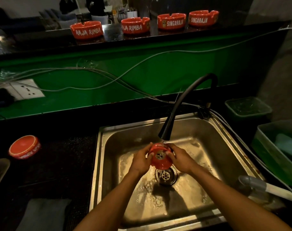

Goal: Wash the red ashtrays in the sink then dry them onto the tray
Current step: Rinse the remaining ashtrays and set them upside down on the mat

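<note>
Hands [141, 161] [179, 160] grip ashtray [160, 161] mid-sink [225, 147], walls apart.

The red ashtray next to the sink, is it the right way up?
No, the ashtray on the mat left of the sink lies upside down, its flat bottom facing up.

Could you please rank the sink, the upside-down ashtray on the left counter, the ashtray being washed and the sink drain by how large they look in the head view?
1. sink
2-3. upside-down ashtray and ashtray being washed: these look alike, so unranked
4. sink drain
</note>
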